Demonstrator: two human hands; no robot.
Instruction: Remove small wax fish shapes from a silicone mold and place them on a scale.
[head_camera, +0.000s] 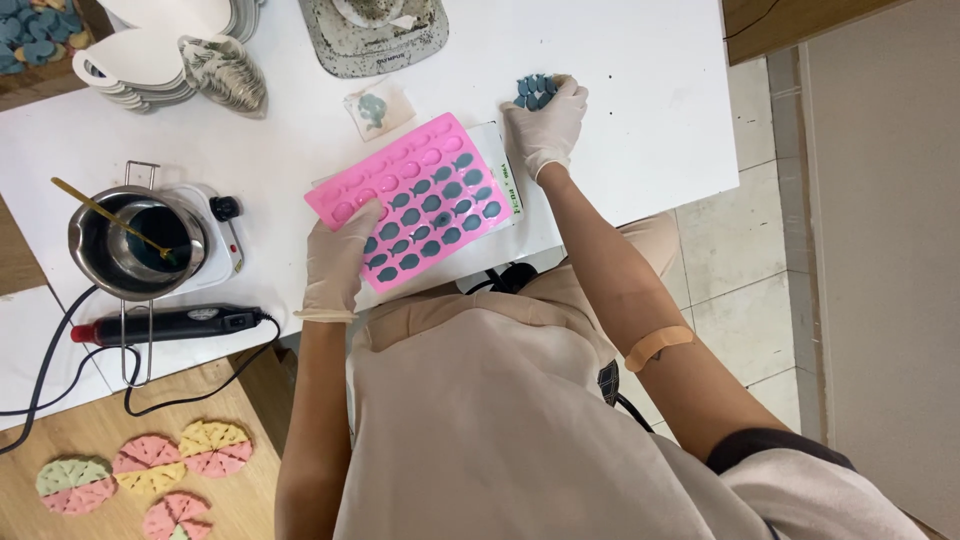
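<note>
White worktop (640, 90) fills most of your view, with pale floor tiles beyond its edge past your right arm and a strip of wood floor on the near side of your left arm.

Your left hand (340, 262), gloved, grips the near left corner of the pink mould (412, 200), thumb on top and fingers under its edge. The mould lies flat and tilted, its long axis running from your left hand up and away toward your right hand. The rows nearest you hold blue-grey fish shapes; the far rows look empty.

Your right hand (548, 125), also gloved, rests on the worktop just past the mould's far right corner, fingers curled over a small heap of blue pieces (536, 90). You cannot tell whether it grasps any of them or only covers them; the palm hides that. The heap lies at your right fingertips, well apart from your left hand, so the right hand is the nearer one.

Out beyond your left hand sit a steel pot (135, 240) with a stick in it on a small white hotplate (215, 235), and nearer you a black heat gun (165, 324). Beyond the mould, a grey speckled tray (375, 45) is cut off by the frame. A white sheet under the mould is mostly hidden.
</note>
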